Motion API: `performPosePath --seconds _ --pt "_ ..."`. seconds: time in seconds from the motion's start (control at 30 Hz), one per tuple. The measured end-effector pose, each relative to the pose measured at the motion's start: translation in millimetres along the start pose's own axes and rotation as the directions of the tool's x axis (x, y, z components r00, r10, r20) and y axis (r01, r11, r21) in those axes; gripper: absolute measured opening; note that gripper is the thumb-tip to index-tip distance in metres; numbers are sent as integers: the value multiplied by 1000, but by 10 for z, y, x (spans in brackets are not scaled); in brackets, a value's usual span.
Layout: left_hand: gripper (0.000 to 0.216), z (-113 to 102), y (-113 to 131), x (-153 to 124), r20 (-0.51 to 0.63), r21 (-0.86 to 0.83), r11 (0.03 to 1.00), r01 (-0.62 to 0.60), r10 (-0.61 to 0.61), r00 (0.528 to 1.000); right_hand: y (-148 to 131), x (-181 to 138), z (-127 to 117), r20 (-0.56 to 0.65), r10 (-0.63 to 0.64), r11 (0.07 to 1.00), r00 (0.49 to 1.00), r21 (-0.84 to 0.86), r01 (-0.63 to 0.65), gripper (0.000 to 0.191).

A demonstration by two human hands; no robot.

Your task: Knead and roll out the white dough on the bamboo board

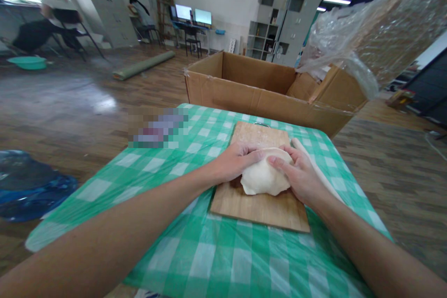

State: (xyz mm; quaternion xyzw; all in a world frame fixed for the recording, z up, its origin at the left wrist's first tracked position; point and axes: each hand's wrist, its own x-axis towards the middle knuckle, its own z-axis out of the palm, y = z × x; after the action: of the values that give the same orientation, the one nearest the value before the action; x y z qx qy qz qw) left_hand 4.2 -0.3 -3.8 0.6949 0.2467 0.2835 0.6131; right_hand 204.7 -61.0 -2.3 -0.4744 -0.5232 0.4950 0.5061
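Note:
A pale, uneven round of dough (266, 174) is held between both hands over a wooden cutting board (258, 214). My left hand (237, 160) grips its left upper edge, thumb on top and fingers partly behind it. From the right, my right hand (298, 170) closes on the other side, its thumb pressing the upper surface. The dough's lower edge hangs loose toward me; whether it touches the board I cannot tell. Along the board's right side lies a pale rolling pin (319, 172), partly covered by my right hand and forearm.
A green-and-white checked cloth (226, 260) covers the table. A blurred-out flat item (159, 128) lies at its far left. Beyond stands a large cardboard box (251, 88) with plastic wrapping. A blue water jug (31, 186) is on the floor at left. Two people sit farther back.

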Motion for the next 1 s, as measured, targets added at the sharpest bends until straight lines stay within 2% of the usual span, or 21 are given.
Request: performPosePath --seconds 0.13,0.23,0.37,0.5,0.57,0.67,0.8,0.93,1.0 --pt "44 31 24 -20 -4 54 998 -31 31 1000 -16 -24 42 82 -2 998 997 -55 6 29" --pt "46 66 33 -25 9 19 1000 -12 11 1000 -23 -38 55 51 -43 992 998 -120 49 37" --pt "49 147 16 -6 16 -204 978 44 -41 999 -14 -28 54 -68 -100 994 993 -58 96 38" --pt "47 209 -20 15 27 -397 916 46 -39 999 21 16 35 -155 -155 988 976 -12 155 36" --pt "48 214 -29 18 -41 -369 929 21 -39 998 40 30 18 -123 -134 991 983 -18 133 39" --pt "49 189 -13 10 -135 -166 986 8 -31 990 39 23 -6 -60 -62 997 996 -42 60 42" --pt "41 117 35 3 -122 50 998 -40 46 991 -26 -17 -6 -17 -53 990 998 -134 50 35" --pt "35 86 46 -2 -120 104 993 -52 65 991 -75 -39 21 18 -103 966 994 -238 105 32" --pt "39 104 31 -4 -97 8 1000 -1 2 995 -75 -38 29 4 -162 943 987 -292 156 34"
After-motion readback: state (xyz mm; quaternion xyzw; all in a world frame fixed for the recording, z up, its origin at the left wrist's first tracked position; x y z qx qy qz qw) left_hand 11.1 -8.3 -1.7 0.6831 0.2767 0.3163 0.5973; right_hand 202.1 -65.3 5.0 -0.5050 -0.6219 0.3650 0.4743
